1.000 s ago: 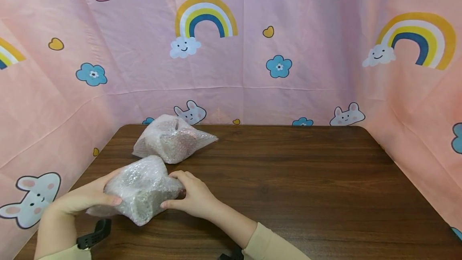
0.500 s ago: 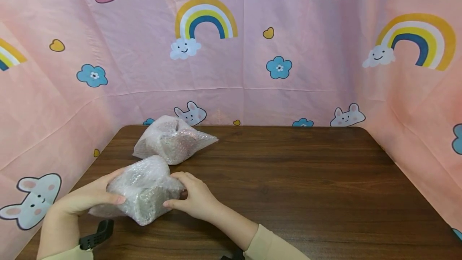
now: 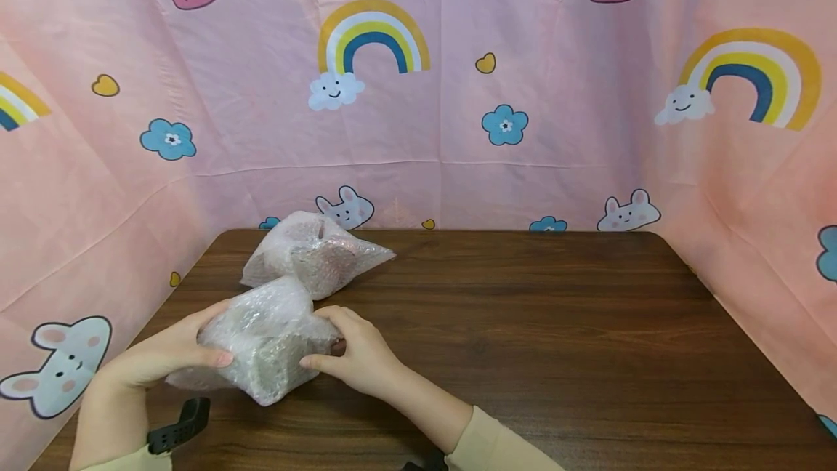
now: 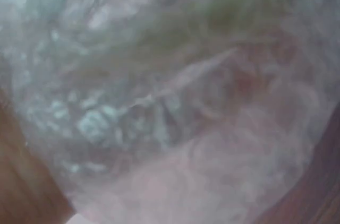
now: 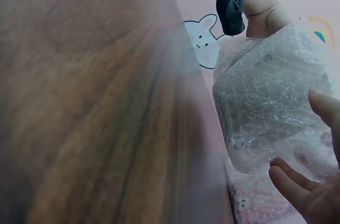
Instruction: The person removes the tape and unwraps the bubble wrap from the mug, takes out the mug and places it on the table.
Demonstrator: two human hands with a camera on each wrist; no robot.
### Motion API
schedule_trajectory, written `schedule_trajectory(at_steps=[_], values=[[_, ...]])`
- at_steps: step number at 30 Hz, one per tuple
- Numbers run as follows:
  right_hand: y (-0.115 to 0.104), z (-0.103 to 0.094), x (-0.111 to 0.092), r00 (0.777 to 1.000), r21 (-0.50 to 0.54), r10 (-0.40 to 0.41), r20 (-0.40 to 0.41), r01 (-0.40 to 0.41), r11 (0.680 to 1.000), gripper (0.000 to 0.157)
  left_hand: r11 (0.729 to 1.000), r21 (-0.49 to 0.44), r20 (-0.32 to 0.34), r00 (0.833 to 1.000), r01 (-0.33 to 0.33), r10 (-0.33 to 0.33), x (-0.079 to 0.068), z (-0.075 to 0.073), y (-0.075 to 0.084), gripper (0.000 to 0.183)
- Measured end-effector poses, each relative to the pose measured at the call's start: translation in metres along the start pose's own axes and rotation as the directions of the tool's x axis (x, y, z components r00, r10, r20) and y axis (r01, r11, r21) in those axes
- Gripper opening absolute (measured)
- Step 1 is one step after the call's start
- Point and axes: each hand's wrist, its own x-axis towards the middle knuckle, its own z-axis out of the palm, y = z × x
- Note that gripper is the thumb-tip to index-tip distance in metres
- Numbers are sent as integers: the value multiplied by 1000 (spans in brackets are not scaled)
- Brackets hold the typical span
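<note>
A bundle of clear bubble wrap (image 3: 271, 344) is held between both hands over the near left of the table; what it wraps cannot be made out. My left hand (image 3: 179, 347) grips its left side, thumb across the front. On the opposite side my right hand (image 3: 356, 351) grips the wrap between thumb and fingers. The same bubble wrap bundle (image 5: 271, 96) shows in the right wrist view beside the right thumb and fingertips. Blurred plastic film (image 4: 170, 91) with a greenish band fills the left wrist view.
Just behind stands a second bubble-wrapped bundle (image 3: 307, 253), a pointed corner sticking out to the right. The dark wooden table (image 3: 523, 340) stretches away to the right. A pink patterned cloth (image 3: 405, 115) encloses the back and sides.
Both hands and the bubble wrap bundle have shifted slightly to the right, and the bundle is turned a little. The rear bundle stays put.
</note>
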Motion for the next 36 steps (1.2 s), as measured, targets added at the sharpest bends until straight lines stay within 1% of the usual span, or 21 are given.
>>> schedule_trajectory(at_steps=[4, 8, 10, 13, 18, 21, 25, 28, 33, 36], values=[[0, -3, 0, 1000, 8, -6, -19, 6, 1000, 54, 999, 25, -15, 1000, -24, 25, 2, 2, 5, 76], [1, -7, 0, 999, 23, -11, -40, 12, 1000, 51, 999, 24, -24, 999, -37, 38, 4, 5, 10, 76], [1, -8, 0, 999, 28, -11, -52, 12, 1000, 49, 999, 21, -33, 999, -33, 34, 4, 7, 12, 76], [1, -11, 0, 998, 43, -7, -67, 9, 999, 44, 997, 54, -44, 997, -55, 58, 6, 8, 14, 77], [2, -15, 1, 995, 66, -21, -98, 28, 997, 37, 991, 111, -78, 994, -73, 82, 9, 12, 18, 77], [4, -18, 1, 993, 64, -33, -115, 41, 997, 36, 992, 110, -93, 993, -66, 77, 11, 14, 21, 75], [4, -22, 0, 990, 51, -44, -133, 51, 997, 35, 990, 118, -102, 991, -77, 89, 13, 17, 25, 74], [4, -26, 0, 989, 57, -40, -143, 48, 997, 34, 985, 138, -116, 986, -99, 116, 15, 20, 29, 74], [5, -33, -1, 987, 76, -39, -157, 52, 996, 33, 984, 146, -164, 978, -104, 128, 18, 25, 36, 74], [6, -37, -2, 986, 85, -39, -164, 53, 995, 32, 982, 157, -180, 975, -104, 132, 21, 29, 39, 73]])
